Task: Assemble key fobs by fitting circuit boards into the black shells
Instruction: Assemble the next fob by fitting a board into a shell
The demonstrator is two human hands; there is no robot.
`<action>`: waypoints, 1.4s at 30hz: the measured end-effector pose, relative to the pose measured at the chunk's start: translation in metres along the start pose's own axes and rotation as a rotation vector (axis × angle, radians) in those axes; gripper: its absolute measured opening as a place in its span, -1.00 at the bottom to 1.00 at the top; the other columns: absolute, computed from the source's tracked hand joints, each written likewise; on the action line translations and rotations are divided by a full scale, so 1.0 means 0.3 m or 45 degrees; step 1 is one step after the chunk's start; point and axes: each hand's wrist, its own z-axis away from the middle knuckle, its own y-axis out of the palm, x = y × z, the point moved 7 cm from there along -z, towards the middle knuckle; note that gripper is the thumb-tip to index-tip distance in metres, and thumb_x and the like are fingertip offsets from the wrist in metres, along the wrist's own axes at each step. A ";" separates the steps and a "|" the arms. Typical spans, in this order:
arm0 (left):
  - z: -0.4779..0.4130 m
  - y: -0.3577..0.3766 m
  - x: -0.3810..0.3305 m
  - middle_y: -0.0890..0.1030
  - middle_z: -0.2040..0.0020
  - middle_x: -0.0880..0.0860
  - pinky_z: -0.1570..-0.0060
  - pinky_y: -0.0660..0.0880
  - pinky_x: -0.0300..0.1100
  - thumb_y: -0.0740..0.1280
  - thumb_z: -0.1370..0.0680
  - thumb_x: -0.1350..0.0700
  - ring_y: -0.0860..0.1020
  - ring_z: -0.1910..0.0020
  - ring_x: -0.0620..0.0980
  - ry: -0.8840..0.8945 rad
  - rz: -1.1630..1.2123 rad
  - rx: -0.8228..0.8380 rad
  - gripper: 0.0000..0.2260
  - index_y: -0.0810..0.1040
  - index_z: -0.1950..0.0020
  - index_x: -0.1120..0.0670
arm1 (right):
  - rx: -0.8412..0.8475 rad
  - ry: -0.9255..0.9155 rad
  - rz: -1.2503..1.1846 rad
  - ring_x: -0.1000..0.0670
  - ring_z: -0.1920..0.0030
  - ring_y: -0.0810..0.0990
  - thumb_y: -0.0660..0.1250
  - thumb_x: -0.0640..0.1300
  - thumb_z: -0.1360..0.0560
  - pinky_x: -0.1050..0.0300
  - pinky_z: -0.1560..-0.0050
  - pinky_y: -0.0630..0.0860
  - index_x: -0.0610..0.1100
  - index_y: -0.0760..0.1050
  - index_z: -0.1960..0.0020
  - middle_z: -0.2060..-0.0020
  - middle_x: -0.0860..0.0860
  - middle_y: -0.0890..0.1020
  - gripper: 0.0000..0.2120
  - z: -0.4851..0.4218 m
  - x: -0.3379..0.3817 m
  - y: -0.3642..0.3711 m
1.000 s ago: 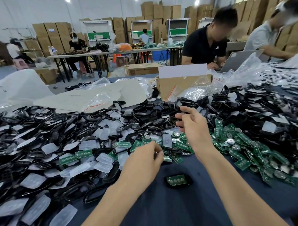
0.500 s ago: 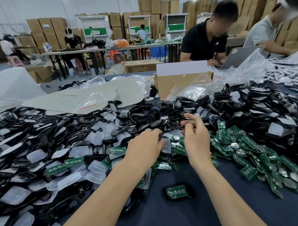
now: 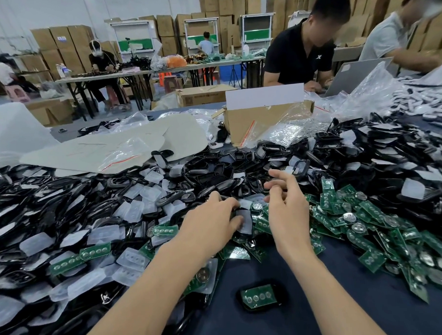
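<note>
On the table (image 3: 258, 329) a heap of black shells (image 3: 73, 190) meets a pile of green boards (image 3: 367, 222), where the left hand (image 3: 212, 222) pinches one shell (image 3: 243, 218), the right hand (image 3: 286, 207) hovers loosely curled beside it, and a boarded fob (image 3: 260, 296) lies nearer.

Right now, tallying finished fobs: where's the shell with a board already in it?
Head view, bottom centre: the fitted shell lies alone on the blue cloth, nearer the wearer than the left hand and right hand.
</note>
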 end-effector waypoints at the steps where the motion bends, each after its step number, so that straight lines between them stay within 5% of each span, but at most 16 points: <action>1: -0.002 -0.005 0.003 0.42 -0.17 -0.03 0.07 0.51 -0.05 0.14 -0.65 -0.21 0.58 0.00 0.09 0.011 0.019 0.001 -0.65 0.40 -0.39 -0.15 | -0.008 0.006 -0.009 0.11 0.20 0.61 0.13 -0.15 -0.67 0.29 0.26 0.51 0.17 0.47 -0.21 0.06 0.20 0.61 -0.73 -0.001 -0.002 -0.001; 5: -0.007 -0.060 0.002 0.51 -0.12 -0.08 -0.04 0.55 -0.04 0.12 -0.68 -0.13 0.57 -0.08 0.00 0.055 0.121 -0.091 -0.73 0.49 -0.29 -0.10 | -0.022 0.004 -0.015 0.11 0.21 0.60 0.13 -0.15 -0.67 0.28 0.28 0.52 0.18 0.47 -0.19 0.07 0.20 0.61 -0.73 -0.002 -0.002 -0.003; 9: 0.039 -0.096 -0.052 0.56 0.13 -0.22 0.26 0.42 -0.40 0.21 -0.64 -0.13 0.53 0.14 -0.31 0.231 0.244 -0.068 -0.88 0.52 -0.01 -0.20 | -0.050 0.018 -0.080 0.07 0.23 0.59 0.12 -0.18 -0.66 0.27 0.27 0.51 0.12 0.48 -0.20 0.06 0.16 0.62 -0.73 -0.011 -0.003 -0.014; 13: 0.094 -0.082 -0.069 0.61 0.20 -0.15 0.21 0.53 -0.20 0.25 -0.63 -0.14 0.56 0.22 -0.21 0.314 0.244 0.092 -0.87 0.55 0.02 -0.16 | -0.045 -0.013 -0.053 0.12 0.21 0.59 0.12 -0.17 -0.66 0.21 0.20 0.49 0.14 0.47 -0.18 0.06 0.16 0.61 -0.73 -0.001 0.005 -0.009; 17: 0.072 -0.113 0.023 0.61 0.22 -0.17 0.43 0.40 -0.39 0.22 -0.65 -0.11 0.52 0.39 -0.29 0.175 0.236 -0.025 -0.85 0.56 -0.04 -0.14 | 0.091 -0.103 0.105 0.18 0.20 0.54 0.12 -0.15 -0.66 0.18 0.19 0.45 0.17 0.45 -0.24 0.01 0.20 0.58 -0.72 0.029 0.022 0.030; 19: 0.065 -0.130 0.092 0.61 0.25 -0.13 0.48 0.39 -0.37 0.22 -0.66 -0.09 0.49 0.47 -0.22 0.091 0.260 -0.071 -0.85 0.56 -0.04 -0.11 | 0.207 -0.221 0.295 0.18 0.04 0.52 0.13 -0.18 -0.66 0.18 0.05 0.46 0.10 0.45 -0.31 -0.06 0.20 0.55 -0.69 0.054 0.041 0.065; 24: 0.097 -0.169 0.280 0.60 0.30 -0.13 0.36 0.52 -0.21 0.23 -0.66 -0.03 0.56 0.39 -0.13 -0.099 0.307 -0.217 -0.86 0.58 -0.10 -0.09 | 0.441 -0.519 0.766 0.01 -0.23 0.43 0.17 -0.22 -0.65 0.12 -0.29 0.38 -0.06 0.41 -0.45 -0.28 0.03 0.50 -0.62 0.112 0.071 0.149; 32: 0.161 -0.222 0.560 0.56 0.11 -0.17 0.37 0.41 -0.19 0.22 -0.66 0.01 0.58 0.37 -0.02 -0.413 0.352 -0.360 -0.73 0.44 -0.36 0.01 | 0.461 -0.610 0.788 0.01 -0.20 0.43 0.14 -0.17 -0.66 0.08 -0.25 0.38 -0.01 0.43 -0.42 -0.23 0.05 0.53 -0.65 0.116 0.153 0.206; 35: 0.149 -0.218 0.573 0.58 0.05 -0.13 0.41 0.43 -0.21 0.23 -0.66 0.01 0.54 0.37 -0.11 -0.395 0.375 -0.308 -0.75 0.47 -0.33 -0.01 | 0.492 -0.542 0.727 -0.01 -0.23 0.42 0.12 -0.13 -0.67 0.04 -0.27 0.39 0.00 0.44 -0.40 -0.25 0.04 0.52 -0.67 0.079 0.200 0.263; 42: 0.048 -0.157 0.479 0.53 -0.10 -0.05 0.00 0.44 -0.20 0.28 -0.64 0.00 0.52 0.03 -0.13 -0.148 0.218 -0.175 -0.73 0.48 -0.34 -0.02 | 0.674 -0.351 0.903 -0.13 -0.24 0.44 0.08 -0.07 -0.69 -0.11 -0.29 0.41 -0.02 0.44 -0.39 -0.28 -0.05 0.53 -0.68 0.027 0.209 0.388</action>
